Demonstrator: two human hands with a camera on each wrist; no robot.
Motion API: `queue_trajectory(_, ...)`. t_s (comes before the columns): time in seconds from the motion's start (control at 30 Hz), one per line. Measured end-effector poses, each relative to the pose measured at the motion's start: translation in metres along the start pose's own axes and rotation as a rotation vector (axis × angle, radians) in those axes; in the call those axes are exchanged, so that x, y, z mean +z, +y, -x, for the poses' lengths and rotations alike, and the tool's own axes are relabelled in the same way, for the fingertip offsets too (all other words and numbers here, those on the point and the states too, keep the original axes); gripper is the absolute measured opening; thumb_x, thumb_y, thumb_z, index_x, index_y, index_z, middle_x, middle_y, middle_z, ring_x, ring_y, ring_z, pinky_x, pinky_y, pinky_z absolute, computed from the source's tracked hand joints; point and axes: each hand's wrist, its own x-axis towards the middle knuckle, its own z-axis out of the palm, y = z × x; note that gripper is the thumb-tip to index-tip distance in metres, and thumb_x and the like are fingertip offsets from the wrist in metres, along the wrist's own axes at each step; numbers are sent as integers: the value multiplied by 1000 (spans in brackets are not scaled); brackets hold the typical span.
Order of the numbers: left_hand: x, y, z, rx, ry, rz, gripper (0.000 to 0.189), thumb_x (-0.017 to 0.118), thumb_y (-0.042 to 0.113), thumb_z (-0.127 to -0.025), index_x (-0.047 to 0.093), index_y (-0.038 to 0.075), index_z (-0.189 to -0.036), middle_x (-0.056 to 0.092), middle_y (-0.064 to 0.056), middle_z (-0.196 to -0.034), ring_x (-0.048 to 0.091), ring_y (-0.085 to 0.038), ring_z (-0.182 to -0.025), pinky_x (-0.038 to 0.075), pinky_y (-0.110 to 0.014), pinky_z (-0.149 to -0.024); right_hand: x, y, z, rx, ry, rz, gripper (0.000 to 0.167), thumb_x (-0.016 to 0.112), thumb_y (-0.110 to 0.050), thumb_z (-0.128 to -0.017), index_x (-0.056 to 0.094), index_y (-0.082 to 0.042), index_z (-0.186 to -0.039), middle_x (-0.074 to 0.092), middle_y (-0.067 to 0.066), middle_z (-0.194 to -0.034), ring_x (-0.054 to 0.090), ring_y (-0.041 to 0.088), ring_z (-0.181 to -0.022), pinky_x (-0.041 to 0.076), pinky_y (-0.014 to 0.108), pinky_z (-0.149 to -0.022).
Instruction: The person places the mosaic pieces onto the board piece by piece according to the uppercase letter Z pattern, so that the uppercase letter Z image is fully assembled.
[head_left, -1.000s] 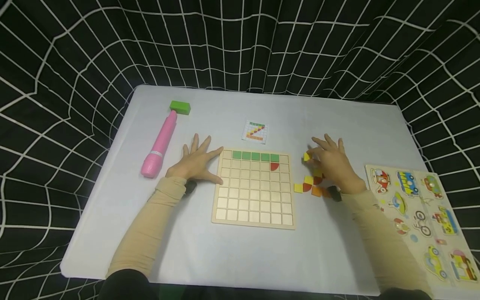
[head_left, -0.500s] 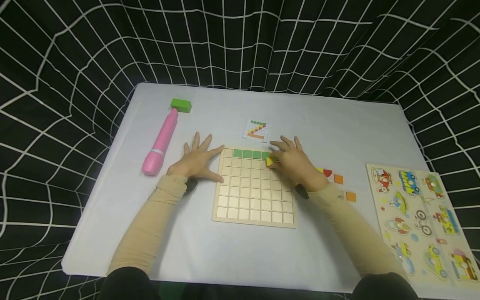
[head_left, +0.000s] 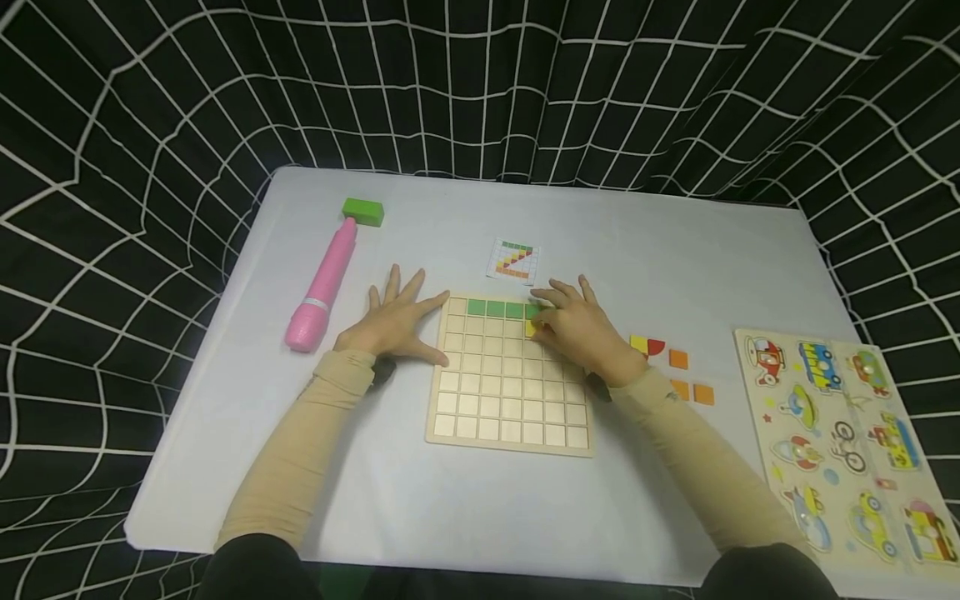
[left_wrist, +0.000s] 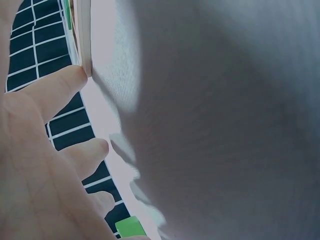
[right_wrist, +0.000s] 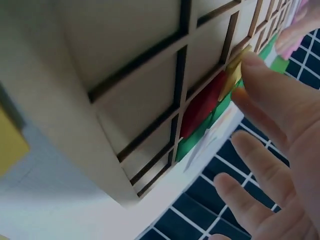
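My left hand (head_left: 390, 325) has its fingers spread, with thumb and index fingertip against the left edge of the wooden grid board (head_left: 510, 408). The left wrist view shows a fingertip touching the board's side. My right hand (head_left: 588, 329) is over the board's upper right, pinching a yellow tile (right_wrist: 233, 72) between thumb and index finger. That tile sits slightly tilted at a cell in the second row, beside a red quarter-round tile (right_wrist: 202, 107). Green square tiles (head_left: 495, 309) line the top row, partly hidden by the right hand in the head view.
Behind the board lies a small pattern card (head_left: 514, 260). Loose yellow, red and orange tiles (head_left: 678, 359) are to the right. A picture puzzle board (head_left: 847, 442) covers the table's right side. A pink wand-shaped object (head_left: 322, 287) and green block (head_left: 363, 212) lie at left.
My right hand has carried the yellow tile leftward from the loose tiles onto the board, then lowered it to the cell beside the red tile. The left hand stays in place.
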Motion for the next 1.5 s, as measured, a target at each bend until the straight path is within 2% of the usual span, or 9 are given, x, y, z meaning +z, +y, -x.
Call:
queue_trajectory(0.23,0,1,-1,3,0,-7,117,84,68,-70,26,31,-164,-9,-16,-176,-27,-48,-156,-6,-80,-121,-3,7,7,8,26,-23,25,81,-26,-88,82,-11,-107,66,14,-143,50,44,-143,21,77,-122)
queue_trajectory(0.43,1,0,0,-2,-2,-14,117,85,67,-70,26,30,-165,-9,-16,-176,-27,-49,-156,-6,-80,-121,-16,27,24,105,-16,-26,43,80,-28,-89,74,-8,-126,56,17,-153,45,48,-145,19,80,-121)
queue_trajectory(0.53,0,0,0,2,4,-14,117,85,67,-70,27,30,-165,-8,-17,-176,-26,-49,-156,-6,-80,-120,-21,39,36,159,-39,-15,43,78,-26,-91,72,-8,-129,52,19,-156,42,50,-147,17,81,-120)
queue_trajectory(1.0,-1,3,-1,-1,-2,-26,117,84,68,-71,26,30,-165,-8,-17,-176,-27,-49,-156,-6,-81,-120,-31,87,91,296,-15,-61,45,81,-19,-87,71,-3,-128,49,24,-155,38,56,-145,15,85,-116)
queue_trajectory(1.13,-2,4,1,-9,-6,-25,117,85,67,-70,26,30,-165,-8,-17,-176,-27,-49,-156,-7,-81,-119,-33,97,105,325,-46,-47,44,78,-19,-90,70,-2,-130,48,25,-156,37,57,-145,16,85,-115)
queue_trajectory(1.3,-3,4,2,-20,-9,-32,117,85,67,-70,26,30,-165,-7,-17,-176,-27,-50,-156,-7,-81,-119,-33,107,114,354,-123,-62,42,78,-22,-91,71,-5,-129,44,27,-158,33,59,-145,14,85,-115)
queue_trajectory(1.5,-4,4,1,-18,-6,-38,118,85,67,-70,26,30,-165,-7,-17,-176,-26,-50,-156,-6,-81,-119,-30,109,114,342,-150,-69,43,78,-23,-91,71,-7,-129,45,28,-157,32,60,-145,15,86,-114)
